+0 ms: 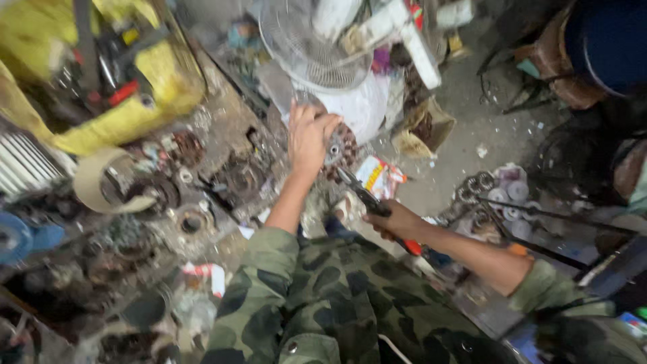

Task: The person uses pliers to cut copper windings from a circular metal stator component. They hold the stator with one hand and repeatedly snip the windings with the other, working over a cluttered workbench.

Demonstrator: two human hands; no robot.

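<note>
Your left hand (309, 138) steadies a round toothed metal part (340, 149) near the cluttered workbench's (222, 145) far edge, fingers curled over its top, while your right hand (394, 221) wraps tight around pliers (364, 195) whose tips point at it. You seem mid-grip; next, the tips need aligning. The open cardboard box (424, 128) beyond holds dark scrap.

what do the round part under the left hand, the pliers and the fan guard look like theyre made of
Round part under the left hand: likely metal, dull rusty brown around a bright grey centre hub. Pliers in the right hand: dark steel jaws, with what looks like a red plastic-covered handle. Fan guard: thin wire, pale grey; whether painted or plated is unclear.
</note>
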